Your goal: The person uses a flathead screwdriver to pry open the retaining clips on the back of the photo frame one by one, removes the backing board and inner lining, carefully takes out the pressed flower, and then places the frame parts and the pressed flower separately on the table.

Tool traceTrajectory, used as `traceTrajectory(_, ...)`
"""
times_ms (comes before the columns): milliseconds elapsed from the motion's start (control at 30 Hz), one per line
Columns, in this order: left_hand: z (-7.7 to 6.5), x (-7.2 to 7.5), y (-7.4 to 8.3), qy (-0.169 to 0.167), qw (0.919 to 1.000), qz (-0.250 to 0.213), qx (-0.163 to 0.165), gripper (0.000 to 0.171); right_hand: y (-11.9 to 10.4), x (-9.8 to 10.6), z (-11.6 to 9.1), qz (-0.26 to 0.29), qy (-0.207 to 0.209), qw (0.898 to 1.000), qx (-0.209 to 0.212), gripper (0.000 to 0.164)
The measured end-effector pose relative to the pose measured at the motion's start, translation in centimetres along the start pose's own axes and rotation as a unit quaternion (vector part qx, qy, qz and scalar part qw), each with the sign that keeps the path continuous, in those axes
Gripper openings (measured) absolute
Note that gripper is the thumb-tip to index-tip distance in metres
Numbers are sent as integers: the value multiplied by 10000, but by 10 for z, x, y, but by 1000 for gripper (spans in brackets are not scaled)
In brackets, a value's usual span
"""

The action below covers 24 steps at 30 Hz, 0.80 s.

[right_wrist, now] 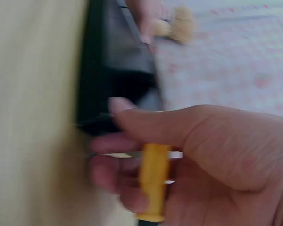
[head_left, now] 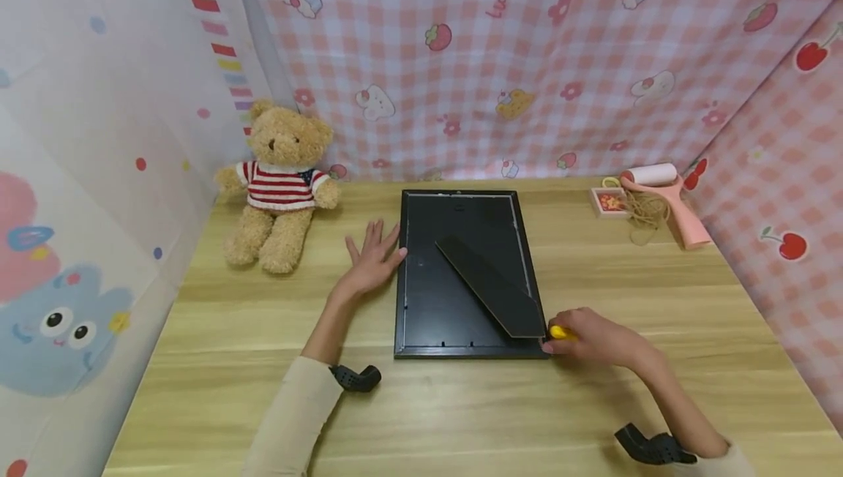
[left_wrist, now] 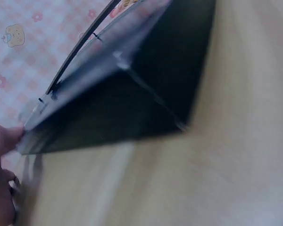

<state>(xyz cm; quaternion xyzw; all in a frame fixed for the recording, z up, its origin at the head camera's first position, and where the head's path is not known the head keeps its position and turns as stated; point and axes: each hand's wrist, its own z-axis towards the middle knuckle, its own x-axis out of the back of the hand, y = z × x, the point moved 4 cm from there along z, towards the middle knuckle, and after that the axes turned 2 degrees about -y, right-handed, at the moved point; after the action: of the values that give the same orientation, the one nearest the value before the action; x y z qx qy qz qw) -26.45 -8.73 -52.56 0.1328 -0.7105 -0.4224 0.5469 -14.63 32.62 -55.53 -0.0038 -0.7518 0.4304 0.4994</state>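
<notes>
A black picture frame (head_left: 454,272) lies face down on the table, its black easel stand (head_left: 490,290) slanting across the back panel toward the lower right corner. My left hand (head_left: 375,261) rests at the frame's left edge with fingers spread, and its thumb touches that edge. At the lower right corner, my right hand (head_left: 589,336) has its thumb against the frame. Its curled fingers hold a tool with a yellow handle (right_wrist: 153,183); the tool's working end is hidden, so its kind cannot be told. Blur softens both wrist views.
A teddy bear (head_left: 279,184) in a striped sweater sits at the back left. At the back right are a pink lint roller (head_left: 685,210), a bundle of twine (head_left: 645,210) and a small box (head_left: 609,201). Patterned cloth (head_left: 448,82) hangs behind the wooden table (head_left: 474,418).
</notes>
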Motion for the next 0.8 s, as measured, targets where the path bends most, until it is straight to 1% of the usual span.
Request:
traceTrajectory(33,-3,-1,0,-28,9999,-69,-71,70,-14,8,-3,-50,151,9999,1,20)
traceTrajectory(67,-6,-2,0,-68,9997,-150,-195,70,-33,19,-7,-95,389,9992,30,15)
traceTrajectory(100,-11,-2,-1,-136,9991,-236,-331,71,-53,32,-9,-141,721,9973,50,10)
traceTrajectory(133,-16,-3,-2,-230,9981,-317,-470,72,-74,45,-12,-119,1088,9940,81,6)
traceTrajectory(200,-27,-5,-5,-465,9946,-514,-779,76,-114,67,-12,-11,1815,9833,144,9)
traceTrajectory(233,-33,-5,-6,-600,9919,-658,-902,80,-130,74,-11,62,2173,9759,208,12)
traceTrajectory(267,-39,-5,-6,-724,9893,-751,-1022,85,-145,80,-9,75,2465,9684,376,15)
traceTrajectory(300,-44,-6,-7,-839,9868,-813,-1116,91,-157,82,-7,68,2675,9619,561,17)
traceTrajectory(367,-52,-5,-9,-983,9824,-858,-1338,104,-180,84,3,8,2840,9538,979,19)
traceTrajectory(433,-57,-4,-7,-1082,9803,-797,-1445,117,-201,82,15,-115,2771,9517,1317,20)
traceTrajectory(467,-58,-5,-7,-1087,9799,-742,-1501,121,-210,80,22,-125,2650,9532,1450,20)
traceTrajectory(533,-59,-5,-5,-1110,9814,-574,-1459,129,-221,76,38,47,2282,9598,1633,20)
traceTrajectory(567,-59,-5,-6,-1105,9828,-496,-1394,132,-223,73,47,181,2061,9635,1696,20)
traceTrajectory(633,-57,-8,-10,-1082,9848,-381,-1303,136,-222,67,65,596,1589,9708,1694,21)
traceTrajectory(667,-56,-9,-13,-1062,9856,-323,-1277,137,-218,63,74,879,1363,9724,1676,22)
traceTrajectory(733,-56,-12,-17,-1047,9862,-211,-1262,137,-207,54,90,1424,1021,9711,1617,23)
traceTrajectory(767,-55,-15,-21,-1018,9862,-173,-1292,136,-201,49,96,1673,910,9699,1517,24)
traceTrajectory(800,-54,-16,-21,-1016,9862,-143,-1297,135,-196,44,102,1860,841,9687,1408,24)
